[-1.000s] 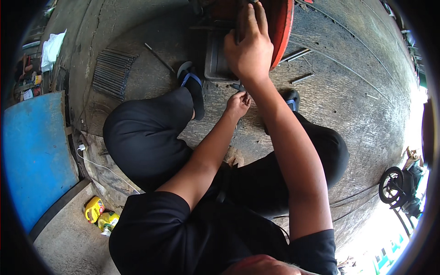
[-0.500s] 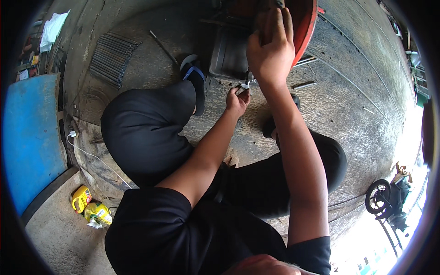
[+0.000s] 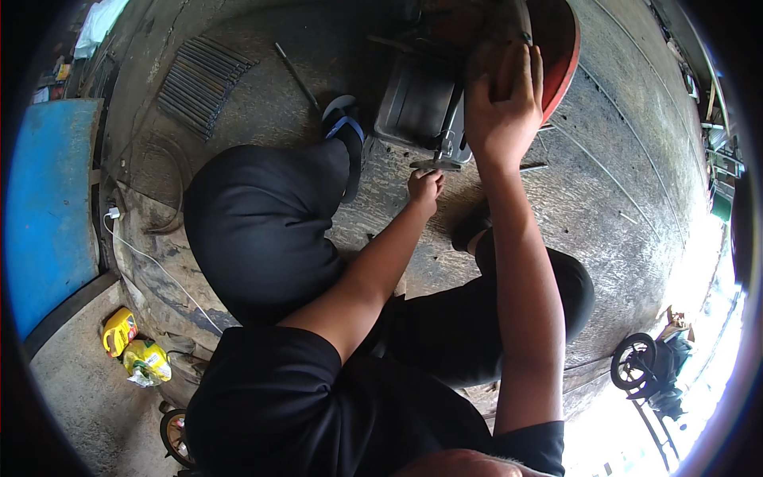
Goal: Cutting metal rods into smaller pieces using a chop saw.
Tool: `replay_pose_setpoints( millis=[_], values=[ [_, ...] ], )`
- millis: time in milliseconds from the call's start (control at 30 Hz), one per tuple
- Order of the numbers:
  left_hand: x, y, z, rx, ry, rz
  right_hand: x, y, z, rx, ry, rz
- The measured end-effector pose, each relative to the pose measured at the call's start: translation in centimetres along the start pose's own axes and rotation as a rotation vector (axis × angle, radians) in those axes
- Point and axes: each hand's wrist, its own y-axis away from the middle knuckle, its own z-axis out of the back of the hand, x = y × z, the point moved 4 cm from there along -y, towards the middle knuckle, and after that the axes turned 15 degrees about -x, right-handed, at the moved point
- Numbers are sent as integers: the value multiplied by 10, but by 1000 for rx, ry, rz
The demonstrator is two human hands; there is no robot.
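A cut-off saw with a rounded red guard (image 3: pixel 563 60) and a grey metal base (image 3: pixel 408 107) stands on the ground in front of me. My left hand (image 3: pixel 427 189) is closed at the flat metal crank handle (image 3: pixel 435 165) on the near end of the saw's clamp screw (image 3: pixel 445 143). Higher up, my right hand (image 3: pixel 505 111) rests against the saw's upper part beside the guard, its fingers stretched out and the thumb apart. A curved dark handle (image 3: pixel 520 20) rises just beyond those fingertips. What lies under the right palm is hidden.
Many short metal rods (image 3: pixel 203 83) lie in a row at the left. A single rod (image 3: pixel 297 77) lies near my sandalled foot (image 3: pixel 343 127). Long thin bars (image 3: pixel 612 183) stretch across the ground at right. A blue panel (image 3: pixel 52 207) and yellow containers (image 3: pixel 121 332) are far left.
My left hand has shifted on the crank handle, which now shows as a flat crosspiece. The whole view has moved a little, so the saw appears lower and further right.
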Motion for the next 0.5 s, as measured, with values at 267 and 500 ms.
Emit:
replay_pose_setpoints(
  millis=[267, 500],
  values=[
    [8, -10, 24, 86, 579, 481, -3, 0, -1, 2, 53, 49],
    [16, -11, -1, 251, 474, 1007, 5, -3, -6, 54, 92, 55]
  ],
)
